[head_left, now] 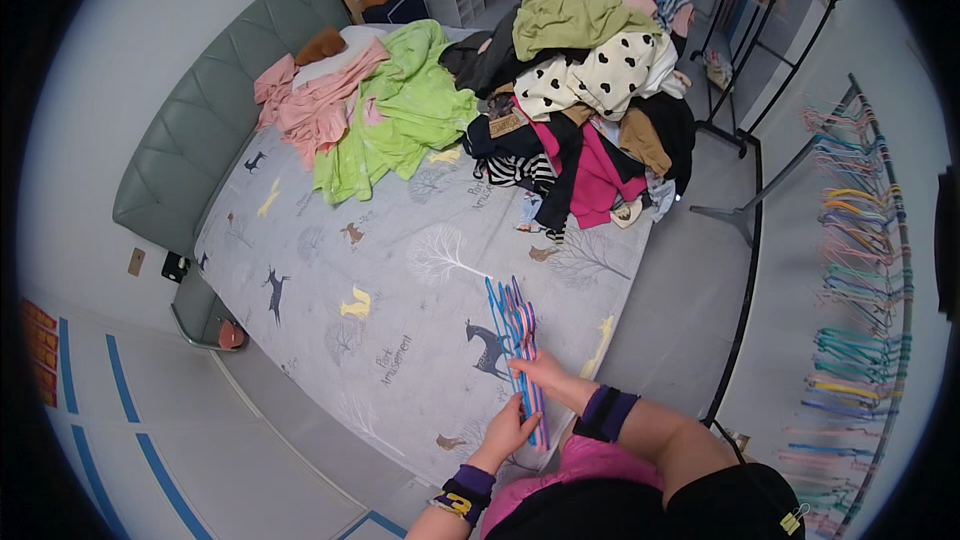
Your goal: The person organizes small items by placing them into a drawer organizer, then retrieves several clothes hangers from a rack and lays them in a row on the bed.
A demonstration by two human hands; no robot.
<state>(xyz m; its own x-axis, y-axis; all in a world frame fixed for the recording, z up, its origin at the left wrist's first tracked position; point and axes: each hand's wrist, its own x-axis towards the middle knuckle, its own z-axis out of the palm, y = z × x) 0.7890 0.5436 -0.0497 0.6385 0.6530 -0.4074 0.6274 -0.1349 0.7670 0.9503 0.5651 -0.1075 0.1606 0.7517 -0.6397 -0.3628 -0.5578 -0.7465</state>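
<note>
A bundle of thin coloured clothes hangers (pixel 524 340), blue, pink and purple, is held upright over the near edge of the bed. My left hand (pixel 511 428) is closed round its lower part. Higher up, my right hand (pixel 543 370) grips the same bundle from the right side. Some fingers of both hands are hidden behind the hangers. Beneath lies the grey bed sheet (pixel 310 280), printed with trees and animals.
A large heap of clothes (pixel 590 80) covers the bed's far right. Beside it lie a bright green garment (pixel 400 110) and a pink one (pixel 320 110). To the right stands a clothes rack (pixel 885 170) hung with many coloured hangers (pixel 855 360). A padded green headboard (pixel 220 120) borders the left.
</note>
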